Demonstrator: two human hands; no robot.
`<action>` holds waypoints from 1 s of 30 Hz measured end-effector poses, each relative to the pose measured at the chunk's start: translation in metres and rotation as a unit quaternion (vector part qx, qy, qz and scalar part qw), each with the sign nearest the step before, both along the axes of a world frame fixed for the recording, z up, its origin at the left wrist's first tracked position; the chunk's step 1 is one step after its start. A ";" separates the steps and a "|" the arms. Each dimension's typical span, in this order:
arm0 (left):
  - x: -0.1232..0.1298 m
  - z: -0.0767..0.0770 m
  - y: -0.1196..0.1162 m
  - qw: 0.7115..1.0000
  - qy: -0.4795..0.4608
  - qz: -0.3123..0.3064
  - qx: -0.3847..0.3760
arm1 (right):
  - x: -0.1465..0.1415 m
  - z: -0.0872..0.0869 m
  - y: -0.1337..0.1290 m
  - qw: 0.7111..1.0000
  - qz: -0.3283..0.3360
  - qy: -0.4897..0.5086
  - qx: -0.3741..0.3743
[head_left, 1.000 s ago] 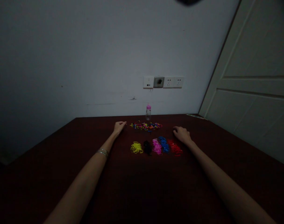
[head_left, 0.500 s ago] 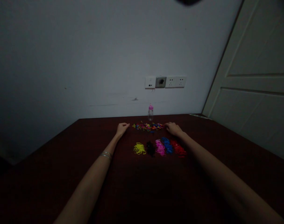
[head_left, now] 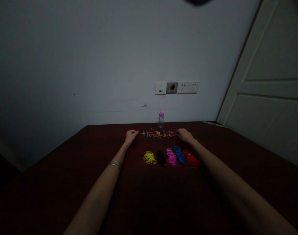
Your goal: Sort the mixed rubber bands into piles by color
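A mixed strip of small coloured rubber bands (head_left: 159, 134) lies across the far part of the dark red-brown table (head_left: 144, 192). At its left end rests my left hand (head_left: 131, 135), fingers pinched together, a small gap from the bands; whether anything is between the fingertips is too small to see. My right hand (head_left: 185, 134) is at the strip's right end, fingers curled down and touching the outermost bands, its fingertips partly hidden. Nearer to me lie sorted piles of bands: yellow (head_left: 149, 157), black (head_left: 161, 157), pink (head_left: 171, 157), blue (head_left: 179, 154) and red (head_left: 191, 159).
Behind the mixed bands stands a small clear bottle (head_left: 161, 121) with a pink top, close to the wall. Wall sockets (head_left: 187, 87) are above it. A pale panelled door (head_left: 269, 88) borders the table on the right. The light is dim.
The view has shifted slightly, so everything sits a little further right and lower. Both hands keep nearly the same places beside the mixed bands.
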State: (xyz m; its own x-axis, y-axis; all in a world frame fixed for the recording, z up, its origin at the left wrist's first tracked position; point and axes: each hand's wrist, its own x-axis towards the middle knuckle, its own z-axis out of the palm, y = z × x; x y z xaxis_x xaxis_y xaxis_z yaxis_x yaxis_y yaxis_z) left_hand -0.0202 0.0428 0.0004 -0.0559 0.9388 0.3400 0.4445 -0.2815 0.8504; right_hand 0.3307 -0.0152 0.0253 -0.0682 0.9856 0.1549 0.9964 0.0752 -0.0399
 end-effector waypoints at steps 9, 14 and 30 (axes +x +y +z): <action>0.000 -0.002 0.001 1.000 0.023 0.000 0.002 | 0.001 -0.009 -0.001 0.999 0.026 -0.010 0.032; 0.001 0.000 -0.001 1.000 0.022 -0.002 0.006 | 0.009 -0.011 -0.006 0.998 0.038 0.023 0.047; -0.001 0.002 -0.005 0.999 -0.032 -0.018 -0.011 | -0.033 0.003 -0.061 0.959 0.232 0.156 0.046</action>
